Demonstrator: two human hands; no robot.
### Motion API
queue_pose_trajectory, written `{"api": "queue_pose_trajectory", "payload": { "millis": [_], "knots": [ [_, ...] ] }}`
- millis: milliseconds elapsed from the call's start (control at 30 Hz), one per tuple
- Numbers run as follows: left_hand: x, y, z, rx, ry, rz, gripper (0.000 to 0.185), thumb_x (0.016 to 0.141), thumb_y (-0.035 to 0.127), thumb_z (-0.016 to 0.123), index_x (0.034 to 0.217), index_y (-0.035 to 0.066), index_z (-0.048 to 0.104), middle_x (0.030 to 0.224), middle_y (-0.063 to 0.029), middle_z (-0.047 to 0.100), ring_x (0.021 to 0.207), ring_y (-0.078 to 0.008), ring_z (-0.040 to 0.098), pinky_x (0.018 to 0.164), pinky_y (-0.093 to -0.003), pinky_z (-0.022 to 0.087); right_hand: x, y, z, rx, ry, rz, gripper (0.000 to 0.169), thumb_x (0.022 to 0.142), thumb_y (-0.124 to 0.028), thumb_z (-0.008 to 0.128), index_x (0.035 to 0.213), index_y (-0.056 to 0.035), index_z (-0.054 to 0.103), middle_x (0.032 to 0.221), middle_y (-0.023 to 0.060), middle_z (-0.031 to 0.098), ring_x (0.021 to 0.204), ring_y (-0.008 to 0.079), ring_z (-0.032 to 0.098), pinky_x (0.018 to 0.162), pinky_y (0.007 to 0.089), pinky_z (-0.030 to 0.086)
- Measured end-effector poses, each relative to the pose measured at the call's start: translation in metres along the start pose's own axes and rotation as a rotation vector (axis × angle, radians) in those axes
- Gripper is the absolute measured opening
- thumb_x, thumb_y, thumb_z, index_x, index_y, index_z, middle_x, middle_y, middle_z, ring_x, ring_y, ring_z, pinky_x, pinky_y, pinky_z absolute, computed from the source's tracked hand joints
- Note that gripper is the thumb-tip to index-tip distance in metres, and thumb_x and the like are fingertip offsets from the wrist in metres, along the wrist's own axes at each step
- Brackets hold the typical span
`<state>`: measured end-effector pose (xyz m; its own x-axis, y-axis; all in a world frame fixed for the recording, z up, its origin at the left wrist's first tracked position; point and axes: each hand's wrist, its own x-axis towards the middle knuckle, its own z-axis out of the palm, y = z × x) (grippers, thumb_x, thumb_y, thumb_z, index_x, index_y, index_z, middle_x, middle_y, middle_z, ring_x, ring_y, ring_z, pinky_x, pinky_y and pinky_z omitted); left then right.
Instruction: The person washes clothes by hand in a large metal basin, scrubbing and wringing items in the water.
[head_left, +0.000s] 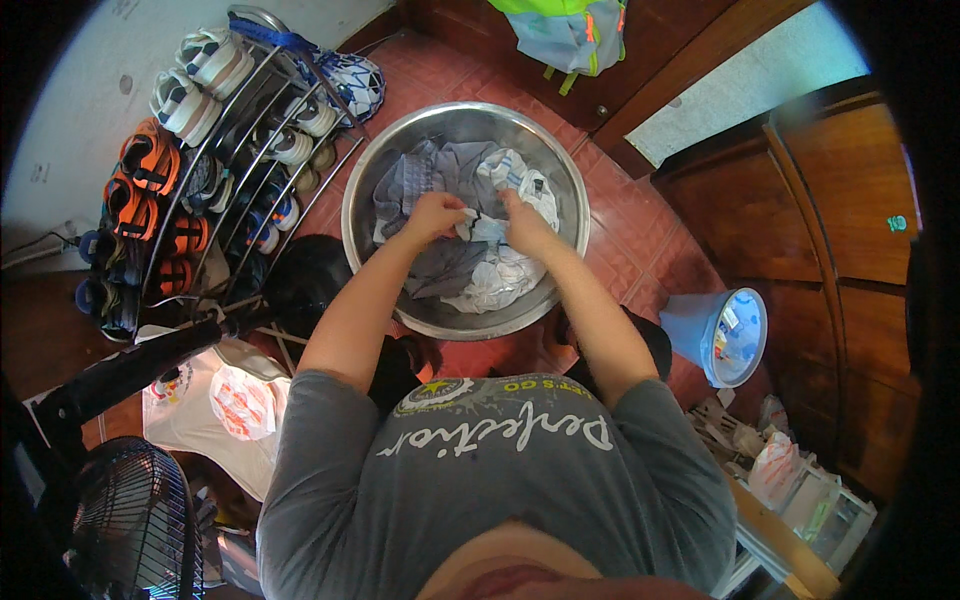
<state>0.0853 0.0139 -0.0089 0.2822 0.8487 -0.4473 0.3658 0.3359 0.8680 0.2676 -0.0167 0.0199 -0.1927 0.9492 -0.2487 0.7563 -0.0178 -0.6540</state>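
Note:
A wide steel basin (480, 330) stands on the floor before me, with grey and white clothes inside. My left hand (436, 216) is over the left middle of the basin, its fingers pinching a white cloth (487, 228) that has a dark edge. My right hand (527, 225) grips the same white cloth from the right, its thumb towards the far rim. Around my hands lie grey garments (450, 169), one with a gathered waistband, and a white garment (499, 277) nearest to me. Another white piece with blue-grey stripes (504, 166) lies just beyond my right hand.
To the left, a metal shoe rack (225, 169) holds several shoes and sandals, with a netted ball (356, 82) by it. An electric fan (131, 517) is at lower left. A blue bin (694, 330) is at right, near wooden cabinets (795, 210). A backpack (566, 37) hangs at the back.

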Motion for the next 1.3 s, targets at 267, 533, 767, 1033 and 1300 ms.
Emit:
{"api": "queue_pose_trajectory", "payload": {
  "millis": [267,533,767,1033,1300],
  "knots": [
    [-0.001,0.017,0.039,0.035,0.287,0.498,0.024,0.075,0.027,0.05,0.072,0.004,0.055,0.054,-0.0097,0.052,0.047,-0.0206,0.051,0.046,-0.0337,0.04,0.018,0.006,-0.004,0.735,-0.13,0.134,0.03,0.083,-0.026,0.047,0.091,0.001,0.054,0.081,0.0044,0.055,0.074,0.0116,0.048,0.064,0.0235,0.039],
    [-0.007,0.033,0.044,0.502,0.466,0.188,0.043,0.081,0.042,0.037,0.076,0.007,0.061,0.069,-0.0155,0.057,0.064,-0.0326,0.055,0.055,-0.041,0.042,0.007,-0.009,0.046,0.889,0.24,0.302,0.034,0.084,-0.033,0.043,0.078,-0.002,0.055,0.069,0.0038,0.054,0.062,0.0115,0.046,0.057,0.0256,0.037],
    [-0.023,0.038,0.068,0.478,0.437,0.261,0.04,0.081,0.038,0.039,0.072,0.006,0.06,0.067,-0.0157,0.057,0.061,-0.0336,0.055,0.054,-0.0407,0.042,0.004,-0.002,0.052,1.071,0.216,0.249,0.034,0.081,-0.033,0.046,0.083,-0.0003,0.054,0.072,0.0047,0.054,0.067,0.0126,0.048,0.06,0.028,0.038],
    [-0.024,0.033,0.069,0.504,0.477,0.345,0.035,0.081,0.035,0.04,0.072,0.007,0.06,0.068,-0.0165,0.057,0.063,-0.0338,0.055,0.056,-0.0418,0.043,0.004,-0.003,0.036,1.191,0.133,0.244,0.029,0.081,-0.026,0.046,0.081,0.0005,0.058,0.078,0.0065,0.056,0.071,0.0154,0.05,0.061,0.0295,0.039],
    [0.002,0.015,0.022,0.484,0.44,0.212,0.044,0.081,0.041,0.039,0.069,0.003,0.057,0.07,-0.0185,0.056,0.065,-0.0358,0.054,0.058,-0.0423,0.042,0.007,-0.018,0.008,0.343,0.155,0.184,0.031,0.08,-0.029,0.044,0.086,-0.0022,0.057,0.081,0.0155,0.058,0.069,0.028,0.056,0.063,0.0359,0.042]
  ]
}}
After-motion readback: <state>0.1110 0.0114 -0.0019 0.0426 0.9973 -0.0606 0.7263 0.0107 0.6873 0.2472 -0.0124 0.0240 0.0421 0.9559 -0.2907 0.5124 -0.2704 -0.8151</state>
